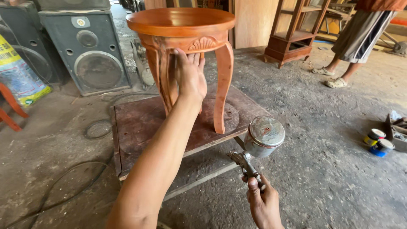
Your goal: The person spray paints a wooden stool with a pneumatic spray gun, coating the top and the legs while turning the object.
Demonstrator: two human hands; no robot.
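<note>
On the low board (140,123), the round wooden stool (186,46) sits near the back edge, with bare floor open to its right. Left hand (190,74) reaches out straight, fingers wrapped on a carved leg; right hand (263,203) hangs low in front of the stool, clamped on a spray gun (254,148).

Yellow-blue printed sack (19,76) far left; two tins (378,142) right.

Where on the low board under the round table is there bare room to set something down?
The low board is bare on its near-left side, between the left hand and its left edge. The round table crowds the middle and back; the right hand holds a spray gun beyond its right edge.
</note>
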